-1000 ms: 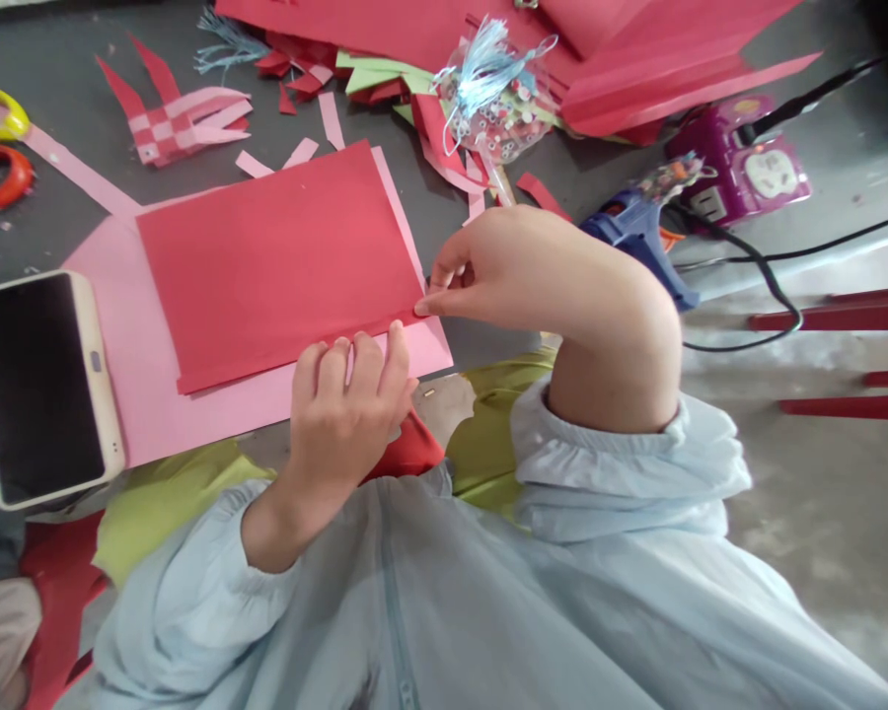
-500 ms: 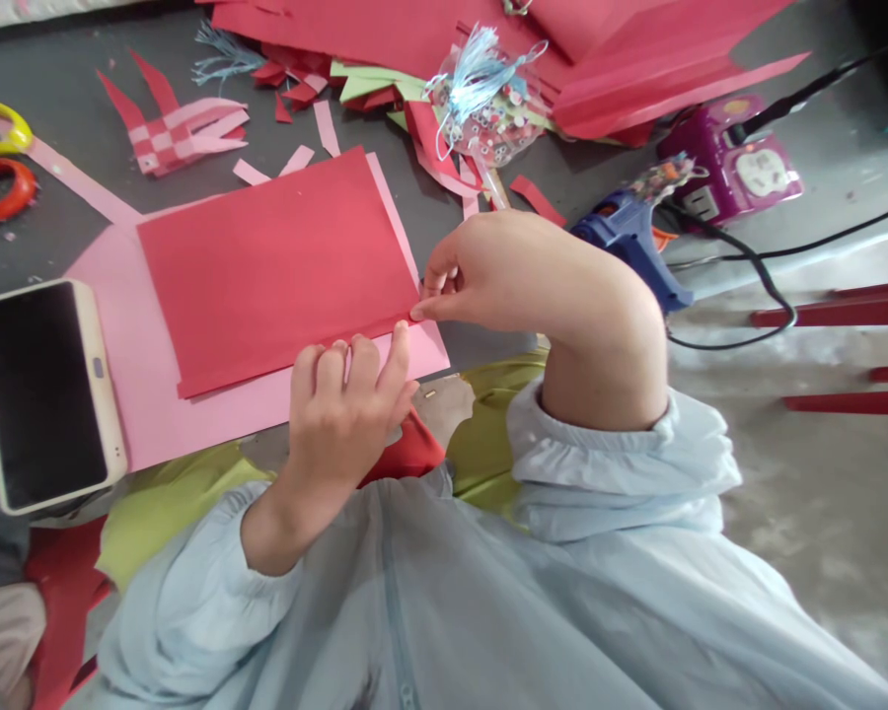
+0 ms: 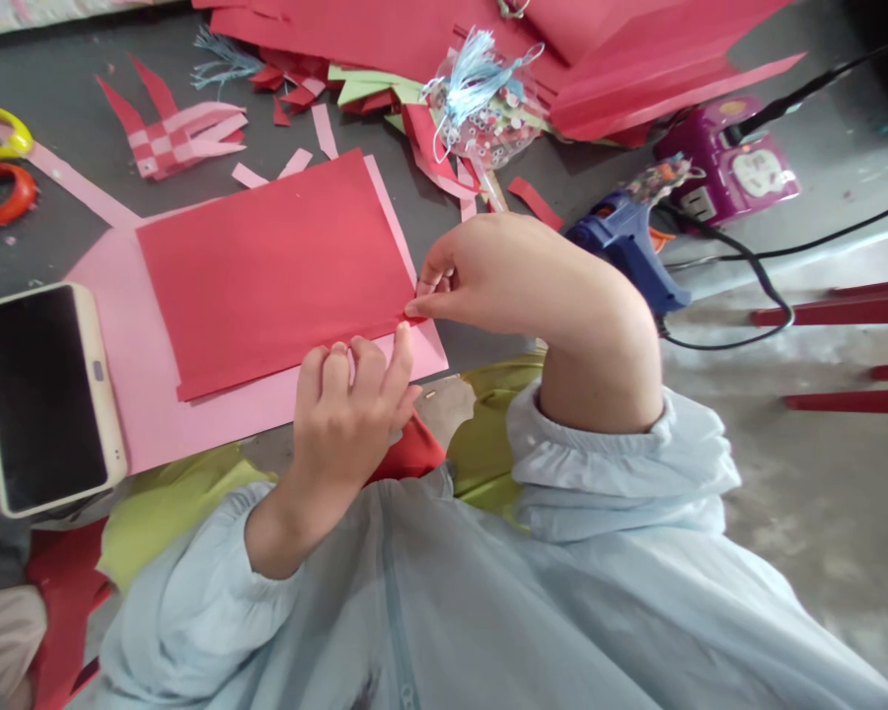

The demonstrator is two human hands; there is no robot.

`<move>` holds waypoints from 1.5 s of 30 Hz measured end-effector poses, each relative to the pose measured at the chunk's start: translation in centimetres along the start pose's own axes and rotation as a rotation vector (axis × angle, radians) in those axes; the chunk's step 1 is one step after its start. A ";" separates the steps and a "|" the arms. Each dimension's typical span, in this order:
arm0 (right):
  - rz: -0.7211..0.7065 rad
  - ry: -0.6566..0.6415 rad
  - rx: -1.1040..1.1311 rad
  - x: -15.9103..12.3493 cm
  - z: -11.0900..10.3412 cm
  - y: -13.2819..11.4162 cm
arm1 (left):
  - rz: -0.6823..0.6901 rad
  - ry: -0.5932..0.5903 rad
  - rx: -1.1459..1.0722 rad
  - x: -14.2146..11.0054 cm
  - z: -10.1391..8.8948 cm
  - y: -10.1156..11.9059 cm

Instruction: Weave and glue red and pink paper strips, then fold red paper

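A sheet of red paper (image 3: 273, 266) lies on a larger pink sheet (image 3: 214, 424) at the table's near edge. Its near edge carries a narrow folded strip. My right hand (image 3: 481, 266) pinches the red paper's near right corner between thumb and fingers. Fingers spread, my left hand (image 3: 351, 394) rests along the folded edge, its index fingertip close to the right hand's pinch. A phone (image 3: 44, 394) in a pale case lies on the pink sheet's left end.
Scissors (image 3: 4, 168) and a woven paper fish (image 3: 174, 128) lie at the left. Red paper sheets (image 3: 385, 35) and a bag of googly eyes (image 3: 488, 128) are at the back. A blue glue gun (image 3: 626, 242) and a purple power socket (image 3: 732, 163) with black cables stand right.
The left index fingertip has shifted slightly along the fold, and the right hand's pinch has moved a touch left at the corner. Otherwise the view is nearly the same.
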State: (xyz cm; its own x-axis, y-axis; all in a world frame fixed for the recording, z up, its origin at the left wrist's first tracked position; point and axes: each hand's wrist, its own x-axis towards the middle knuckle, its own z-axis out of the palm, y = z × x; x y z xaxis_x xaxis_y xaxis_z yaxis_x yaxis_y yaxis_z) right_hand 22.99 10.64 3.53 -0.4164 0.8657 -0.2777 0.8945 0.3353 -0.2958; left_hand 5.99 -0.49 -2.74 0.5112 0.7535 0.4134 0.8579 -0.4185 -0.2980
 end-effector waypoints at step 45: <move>-0.018 0.046 0.011 0.0 -0.5 -0.1 | -0.127 -0.074 -0.128 0.0 0.9 2.5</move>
State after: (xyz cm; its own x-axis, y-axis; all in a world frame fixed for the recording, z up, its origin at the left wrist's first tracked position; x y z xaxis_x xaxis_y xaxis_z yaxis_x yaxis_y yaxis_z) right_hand 22.99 10.84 3.99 -0.4246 0.8757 -0.2300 0.8847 0.3473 -0.3109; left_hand 8.06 -1.10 -4.23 0.3975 0.8376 0.3746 0.9171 -0.3755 -0.1337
